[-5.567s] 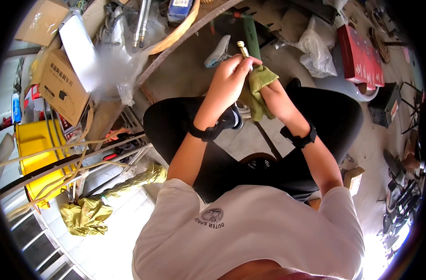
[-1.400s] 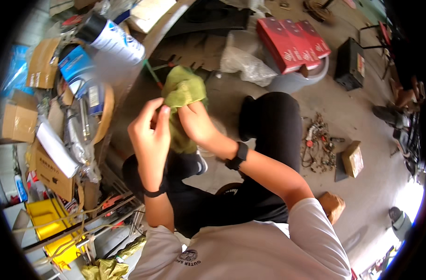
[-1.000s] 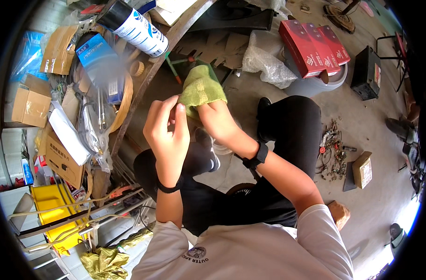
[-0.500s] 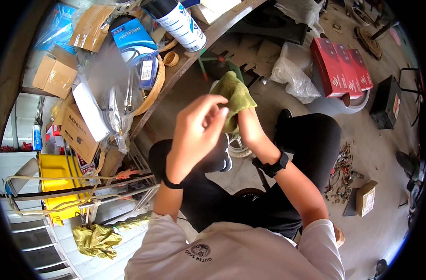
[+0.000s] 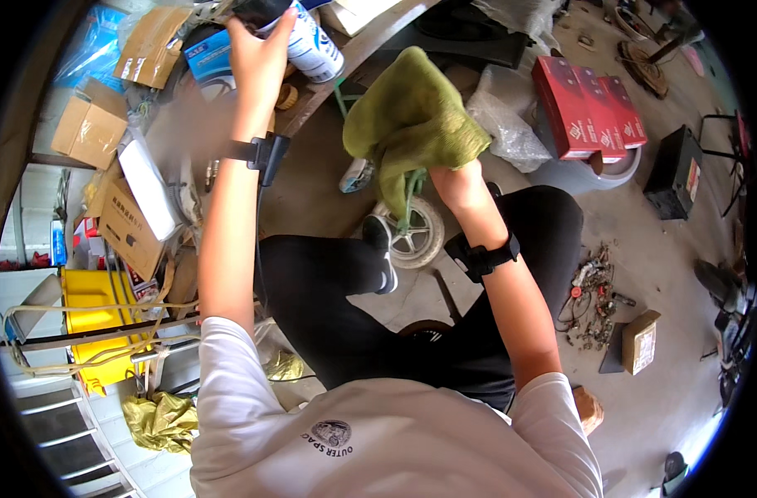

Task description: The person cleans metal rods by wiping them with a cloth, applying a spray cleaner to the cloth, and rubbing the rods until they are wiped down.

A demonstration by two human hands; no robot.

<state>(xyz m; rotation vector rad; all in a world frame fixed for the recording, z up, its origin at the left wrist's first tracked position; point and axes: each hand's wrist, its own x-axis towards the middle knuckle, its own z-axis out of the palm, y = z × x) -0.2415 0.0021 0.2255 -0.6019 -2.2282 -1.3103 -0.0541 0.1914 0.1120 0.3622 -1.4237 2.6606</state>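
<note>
My left hand (image 5: 258, 58) is up at the bench, its fingers around the black top of a white and blue spray can (image 5: 316, 50). My right hand (image 5: 458, 183) holds a wrinkled olive-green cloth (image 5: 403, 108), which covers its fingers. Below the cloth a green tube (image 5: 407, 217) runs down to a small spoked wheel (image 5: 424, 232), between my bent legs.
The cluttered bench (image 5: 370, 37) has cardboard boxes (image 5: 92, 124) and bagged parts. A yellow bin (image 5: 96, 324) lies lower left. To the right are red boxes (image 5: 573, 108) on a bucket, a black box (image 5: 673, 174), loose metal parts (image 5: 594, 295) and a small carton (image 5: 640, 340).
My left hand has left the cloth and moved up and left to the spray can. The cloth is raised and spread out on my right hand, uncovering more of the wheel.
</note>
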